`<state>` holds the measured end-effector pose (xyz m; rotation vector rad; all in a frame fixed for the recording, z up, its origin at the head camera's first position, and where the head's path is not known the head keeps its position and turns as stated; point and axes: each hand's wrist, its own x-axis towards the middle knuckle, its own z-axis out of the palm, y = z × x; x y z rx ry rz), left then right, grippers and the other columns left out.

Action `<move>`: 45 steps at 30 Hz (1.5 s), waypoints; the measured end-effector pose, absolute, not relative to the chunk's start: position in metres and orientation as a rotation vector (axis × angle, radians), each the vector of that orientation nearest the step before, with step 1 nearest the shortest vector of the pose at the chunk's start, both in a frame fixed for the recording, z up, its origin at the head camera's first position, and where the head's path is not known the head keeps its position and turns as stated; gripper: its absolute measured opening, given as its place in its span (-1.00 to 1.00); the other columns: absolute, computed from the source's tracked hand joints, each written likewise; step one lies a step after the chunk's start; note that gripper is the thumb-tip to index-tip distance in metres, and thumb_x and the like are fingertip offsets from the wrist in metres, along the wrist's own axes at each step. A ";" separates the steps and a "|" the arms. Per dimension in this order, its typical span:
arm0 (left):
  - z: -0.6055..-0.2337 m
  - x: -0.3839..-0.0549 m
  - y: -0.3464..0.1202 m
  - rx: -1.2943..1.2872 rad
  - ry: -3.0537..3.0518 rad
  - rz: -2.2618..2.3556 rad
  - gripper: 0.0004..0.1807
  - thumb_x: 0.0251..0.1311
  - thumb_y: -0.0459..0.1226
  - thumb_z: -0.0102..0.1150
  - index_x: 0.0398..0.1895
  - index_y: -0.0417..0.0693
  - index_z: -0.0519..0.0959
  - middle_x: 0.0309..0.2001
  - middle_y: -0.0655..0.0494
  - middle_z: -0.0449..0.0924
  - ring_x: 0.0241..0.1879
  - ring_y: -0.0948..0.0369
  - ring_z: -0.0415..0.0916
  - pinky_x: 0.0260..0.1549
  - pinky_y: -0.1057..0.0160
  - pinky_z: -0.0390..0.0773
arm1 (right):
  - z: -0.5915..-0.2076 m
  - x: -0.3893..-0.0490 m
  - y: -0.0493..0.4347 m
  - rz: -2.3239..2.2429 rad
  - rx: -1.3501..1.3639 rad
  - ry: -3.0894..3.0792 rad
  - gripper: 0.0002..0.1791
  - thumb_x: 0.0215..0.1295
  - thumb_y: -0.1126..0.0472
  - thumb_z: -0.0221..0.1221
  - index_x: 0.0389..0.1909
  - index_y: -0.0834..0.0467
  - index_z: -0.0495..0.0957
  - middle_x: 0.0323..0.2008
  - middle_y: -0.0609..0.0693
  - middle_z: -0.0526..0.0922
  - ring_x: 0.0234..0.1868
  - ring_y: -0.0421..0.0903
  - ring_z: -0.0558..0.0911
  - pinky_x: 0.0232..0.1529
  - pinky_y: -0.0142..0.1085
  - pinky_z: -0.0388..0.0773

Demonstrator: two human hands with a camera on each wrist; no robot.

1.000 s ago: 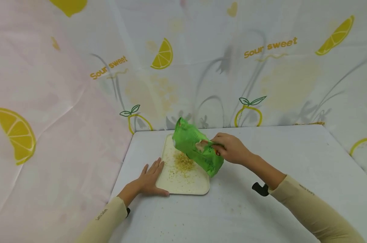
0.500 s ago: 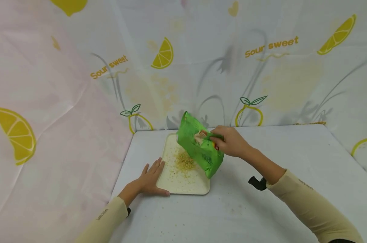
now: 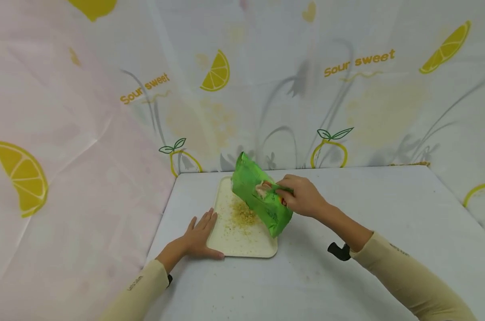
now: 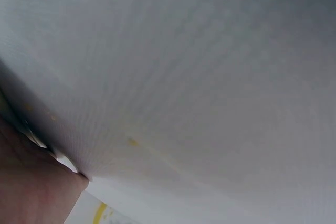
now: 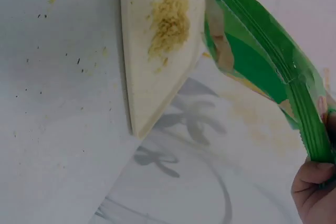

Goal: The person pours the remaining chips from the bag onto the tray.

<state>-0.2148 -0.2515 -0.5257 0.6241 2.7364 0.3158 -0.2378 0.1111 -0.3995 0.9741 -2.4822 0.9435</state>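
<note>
My right hand (image 3: 302, 196) pinches a green plastic packet (image 3: 248, 183) by its crimped end seam and holds it aslant over a cream rectangular tray (image 3: 242, 249). In the right wrist view, the thumb (image 5: 313, 174) presses against the seam. Yellowish crumbs (image 3: 243, 218) lie in a loose heap on the tray, partly hidden by the packet in the head view. My left hand (image 3: 200, 238) rests with its fingers straight at the tray's left edge, thumb by the near left corner. Only a bit of the left hand (image 4: 34, 187) shows in the left wrist view.
The tray lies on a white-covered table (image 3: 367, 214) near its back left. Small dark and yellow specks (image 5: 79, 61) are scattered on the cloth beside the tray. A lemon-patterned curtain (image 3: 258, 89) hangs behind the table and along the left.
My right hand and the packet rise a little, then dip again, as if shaken. The left hand and the tray stay in place.
</note>
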 end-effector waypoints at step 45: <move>-0.525 -0.216 -0.254 0.635 2.740 0.291 0.51 -0.20 0.54 0.19 0.59 -0.17 -0.27 0.60 -0.16 -0.43 0.59 -0.10 -0.33 0.43 -0.32 -0.29 | -0.416 -0.236 0.107 0.861 1.058 -2.412 -0.84 0.26 0.43 0.22 -0.21 0.25 0.74 -0.39 -0.01 0.64 -0.51 -0.27 0.48 -0.51 -0.43 0.45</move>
